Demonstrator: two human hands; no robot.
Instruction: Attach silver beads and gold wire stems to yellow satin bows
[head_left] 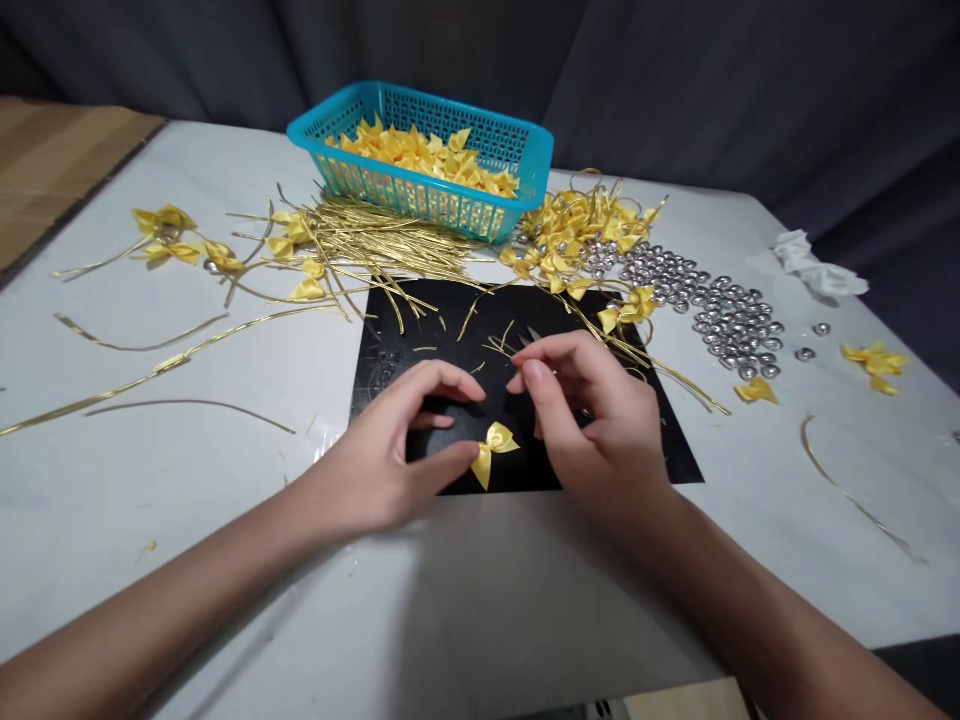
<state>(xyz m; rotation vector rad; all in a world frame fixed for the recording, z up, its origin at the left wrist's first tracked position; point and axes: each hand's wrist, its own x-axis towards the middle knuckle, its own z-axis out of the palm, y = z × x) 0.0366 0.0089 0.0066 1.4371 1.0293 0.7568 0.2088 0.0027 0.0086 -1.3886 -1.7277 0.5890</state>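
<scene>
A small yellow satin bow point(491, 448) lies on the black mat point(675, 450) at the table's near middle. My left hand point(397, 440) rests on the mat with its thumb touching the bow's left loop and its fingers curled above it. My right hand point(592, 420) hovers just right of the bow, fingertips pinched together; whether something thin sits between them I cannot tell. Scissor tips point(534, 334) poke out behind my right fingers.
A teal basket point(525, 160) of yellow bows stands at the back. Gold wire strands point(375, 245) lie in a heap before it and across the left. Finished bows point(570, 240) and silver heart beads point(720, 310) lie right. Crumpled tissue point(817, 268) far right.
</scene>
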